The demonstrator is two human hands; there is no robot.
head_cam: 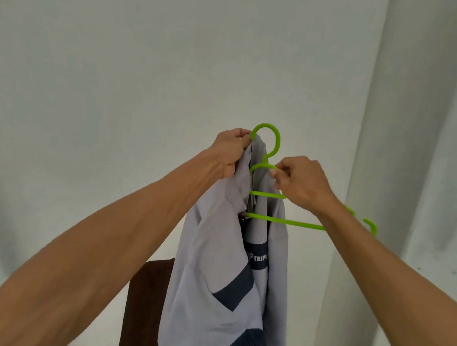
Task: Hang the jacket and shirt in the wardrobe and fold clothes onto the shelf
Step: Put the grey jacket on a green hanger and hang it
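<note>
We hold a grey shirt (211, 269) mid-air before a pale wall. Our left hand (231, 152) grips its collar by the hook of the green hanger (295, 223), and our right hand (302, 182) pinches the hanger's shoulder. The shirt is only half on; next, the hanger's bare right arm likely needs covering.

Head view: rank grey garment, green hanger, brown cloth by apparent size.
1. grey garment: clearly largest.
2-3. green hanger and brown cloth: not ranked. The hanger spans wider but is thin. The cloth is partly hidden behind the garment, cut by the frame edge and farther back.
</note>
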